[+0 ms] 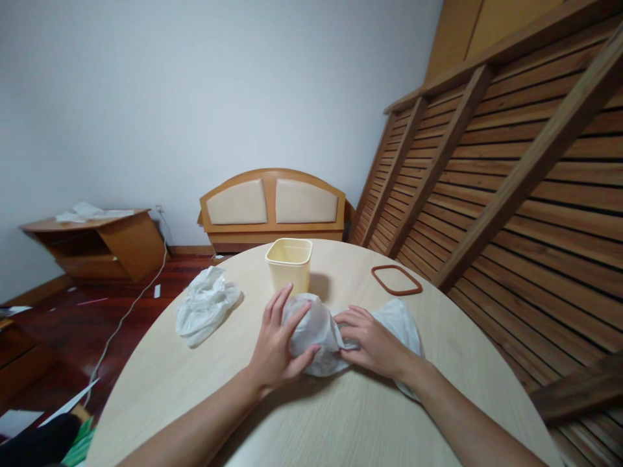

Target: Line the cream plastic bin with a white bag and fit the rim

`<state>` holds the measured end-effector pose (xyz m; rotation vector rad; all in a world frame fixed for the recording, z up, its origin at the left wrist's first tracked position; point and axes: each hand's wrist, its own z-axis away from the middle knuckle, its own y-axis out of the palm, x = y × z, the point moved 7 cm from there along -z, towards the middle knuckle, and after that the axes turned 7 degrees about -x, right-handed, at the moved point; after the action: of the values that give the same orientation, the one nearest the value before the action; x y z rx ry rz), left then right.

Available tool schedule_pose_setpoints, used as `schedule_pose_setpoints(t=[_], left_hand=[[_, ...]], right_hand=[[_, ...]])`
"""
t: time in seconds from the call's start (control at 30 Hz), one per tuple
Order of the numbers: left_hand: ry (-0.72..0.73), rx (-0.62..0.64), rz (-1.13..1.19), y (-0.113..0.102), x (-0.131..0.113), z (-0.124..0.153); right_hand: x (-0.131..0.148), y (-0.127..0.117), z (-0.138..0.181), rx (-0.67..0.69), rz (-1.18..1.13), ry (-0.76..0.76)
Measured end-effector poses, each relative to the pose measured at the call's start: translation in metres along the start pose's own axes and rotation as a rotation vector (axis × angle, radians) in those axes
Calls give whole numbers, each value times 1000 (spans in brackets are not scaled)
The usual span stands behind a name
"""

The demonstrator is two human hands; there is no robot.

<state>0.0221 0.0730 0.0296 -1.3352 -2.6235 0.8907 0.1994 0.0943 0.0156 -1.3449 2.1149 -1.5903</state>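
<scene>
A white plastic bag (316, 334), bunched up with a rounded lump at its left end, lies on the table in front of me. My left hand (280, 337) cups that lump, thumb on the near side and fingers round the far side. Gathered in my right hand (367, 340) is the bag's narrowed middle; its loose end spreads out to the right, partly under my forearm. What the bag contains, if anything, is hidden. Just behind the bag stands a pale yellow square plastic bin (291, 263), upright. A brown rounded-square ring (396, 290) lies flat at the back right.
Another crumpled white plastic bag (207, 305) rests on the left of the round wooden table (341, 421). Beyond the table stand a headboard (272, 227) and a low cabinet (121, 243). Slatted wooden panels (487, 194) lean along the right. A cable (129, 311) crosses the floor.
</scene>
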Motion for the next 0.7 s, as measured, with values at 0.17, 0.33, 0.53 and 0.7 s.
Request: schedule_pose_setpoints(t=[0.17, 0.33, 0.53, 0.7], left_hand=[[-81, 134, 59, 18, 10, 0], [-52, 139, 118, 17, 3, -1], [13, 259, 95, 16, 2, -2], [104, 247, 21, 4, -5, -6]], right_hand=[[3, -6, 0, -143, -45, -11], [14, 7, -1, -38, -29, -54], [6, 11, 1, 58, -61, -18], [-17, 9, 7, 71, -40, 85]])
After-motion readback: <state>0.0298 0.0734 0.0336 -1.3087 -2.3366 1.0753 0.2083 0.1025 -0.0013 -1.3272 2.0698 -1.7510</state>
